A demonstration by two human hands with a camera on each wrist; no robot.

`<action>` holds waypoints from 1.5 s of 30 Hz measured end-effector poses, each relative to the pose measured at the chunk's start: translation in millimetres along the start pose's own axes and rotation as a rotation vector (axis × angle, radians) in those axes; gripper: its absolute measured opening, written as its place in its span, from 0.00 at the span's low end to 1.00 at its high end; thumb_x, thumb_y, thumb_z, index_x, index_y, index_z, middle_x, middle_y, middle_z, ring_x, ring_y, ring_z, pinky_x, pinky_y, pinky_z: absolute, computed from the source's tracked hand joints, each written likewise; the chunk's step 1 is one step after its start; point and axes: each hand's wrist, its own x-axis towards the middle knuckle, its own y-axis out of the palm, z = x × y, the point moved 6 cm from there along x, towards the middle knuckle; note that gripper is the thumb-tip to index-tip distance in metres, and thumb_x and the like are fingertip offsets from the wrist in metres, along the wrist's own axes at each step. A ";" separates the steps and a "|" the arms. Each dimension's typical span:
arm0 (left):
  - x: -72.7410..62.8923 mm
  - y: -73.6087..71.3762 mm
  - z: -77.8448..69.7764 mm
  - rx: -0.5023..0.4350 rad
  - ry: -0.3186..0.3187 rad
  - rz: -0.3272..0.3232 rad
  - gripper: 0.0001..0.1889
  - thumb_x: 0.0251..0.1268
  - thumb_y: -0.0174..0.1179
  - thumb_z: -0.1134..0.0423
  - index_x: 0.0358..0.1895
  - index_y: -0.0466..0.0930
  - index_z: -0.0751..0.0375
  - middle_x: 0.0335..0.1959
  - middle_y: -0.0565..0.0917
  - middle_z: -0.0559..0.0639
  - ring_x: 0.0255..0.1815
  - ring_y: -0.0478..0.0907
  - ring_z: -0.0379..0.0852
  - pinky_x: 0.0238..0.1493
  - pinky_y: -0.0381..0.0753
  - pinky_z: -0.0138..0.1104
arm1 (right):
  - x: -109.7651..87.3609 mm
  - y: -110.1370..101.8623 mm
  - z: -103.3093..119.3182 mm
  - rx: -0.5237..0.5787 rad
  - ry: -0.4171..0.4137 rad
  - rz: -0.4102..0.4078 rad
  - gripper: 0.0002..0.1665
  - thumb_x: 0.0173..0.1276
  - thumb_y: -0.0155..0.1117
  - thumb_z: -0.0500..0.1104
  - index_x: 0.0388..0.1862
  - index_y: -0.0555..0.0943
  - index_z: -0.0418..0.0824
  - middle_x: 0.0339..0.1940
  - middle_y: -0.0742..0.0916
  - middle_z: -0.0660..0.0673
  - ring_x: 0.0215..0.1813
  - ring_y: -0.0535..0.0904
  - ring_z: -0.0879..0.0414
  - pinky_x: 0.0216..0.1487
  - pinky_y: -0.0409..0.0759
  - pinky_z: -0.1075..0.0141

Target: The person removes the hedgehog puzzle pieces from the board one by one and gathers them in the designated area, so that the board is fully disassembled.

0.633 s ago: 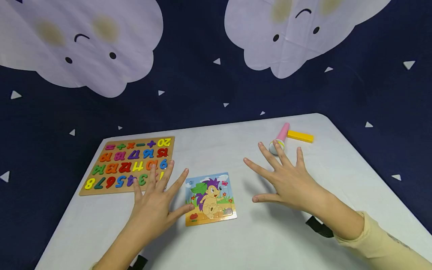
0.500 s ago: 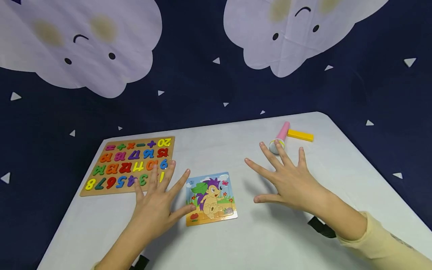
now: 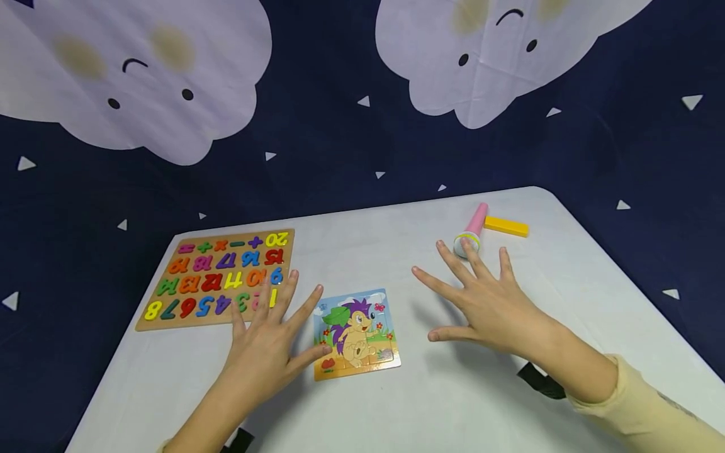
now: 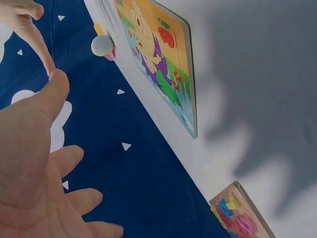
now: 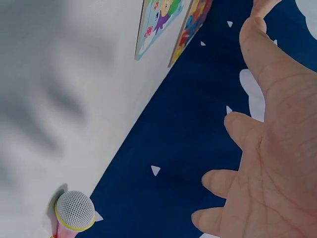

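Observation:
My left hand [image 3: 263, 349] is held above the table with its fingers spread and nothing in it. In the head view its fingertips overlap the lower right corner of a wooden number puzzle board [image 3: 192, 270]. Its thumb overlaps the left edge of a square hedgehog jigsaw puzzle [image 3: 357, 333]. On the other side my right hand [image 3: 493, 308] hovers, fingers spread and holding nothing. Past its fingertips lies a pink toy microphone [image 3: 477, 219], partly covered by a finger. The right wrist view shows the microphone's silver mesh head [image 5: 75, 210] beyond the hand.
A yellow block [image 3: 506, 227] lies against the microphone at the back right. The white table [image 3: 362, 415] ends at a dark blue cloth backdrop [image 3: 323, 157] printed with clouds and triangles. Both hands cast shadows on the tabletop.
Both hands stay spread in nearly the same places. The whole head view has shifted very slightly, and the left hand sits a touch further right. The objects on the table have not moved.

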 end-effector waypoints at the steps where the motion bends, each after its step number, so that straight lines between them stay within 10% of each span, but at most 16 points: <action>1: 0.5 0.2 -0.3 -0.007 0.005 -0.006 0.49 0.64 0.66 0.27 0.86 0.57 0.30 0.92 0.47 0.53 0.88 0.50 0.74 0.72 0.43 0.85 | 0.7 0.8 0.4 0.005 -0.004 0.007 0.59 0.64 0.65 0.82 0.89 0.55 0.70 0.92 0.56 0.38 0.89 0.52 0.26 0.72 0.51 0.11; 12: 20.2 13.1 -5.9 -0.246 0.062 -0.027 0.38 0.65 0.77 0.45 0.77 0.76 0.46 0.65 0.84 0.58 0.55 0.87 0.54 0.52 0.92 0.51 | 30.1 18.9 9.2 0.208 -0.046 0.059 0.52 0.73 0.68 0.69 0.88 0.62 0.54 0.88 0.67 0.37 0.85 0.67 0.33 0.77 0.70 0.28; 18: 38.5 32.4 -9.0 -0.367 0.042 0.081 0.29 0.65 0.78 0.50 0.68 0.85 0.51 0.49 0.87 0.51 0.39 0.78 0.41 0.37 0.81 0.30 | 60.7 36.4 22.0 0.287 -0.059 0.031 0.39 0.71 0.75 0.60 0.74 0.81 0.43 0.66 0.88 0.40 0.62 0.87 0.45 0.56 0.88 0.46; 25: 58.8 57.7 -11.5 -0.513 0.025 0.195 0.25 0.65 0.78 0.56 0.64 0.87 0.55 0.38 0.84 0.47 0.36 0.77 0.41 0.36 0.79 0.28 | 86.9 63.8 30.2 0.441 -0.046 0.101 0.32 0.66 0.81 0.51 0.64 0.87 0.38 0.52 0.90 0.44 0.43 0.81 0.57 0.45 0.85 0.61; 45: 70.0 77.9 -9.2 -0.627 -0.045 0.273 0.22 0.61 0.80 0.62 0.60 0.91 0.53 0.32 0.78 0.47 0.34 0.71 0.42 0.33 0.70 0.29 | 99.2 79.6 36.2 0.591 -0.084 0.068 0.23 0.62 0.85 0.44 0.53 0.92 0.35 0.38 0.89 0.47 0.39 0.81 0.61 0.42 0.81 0.72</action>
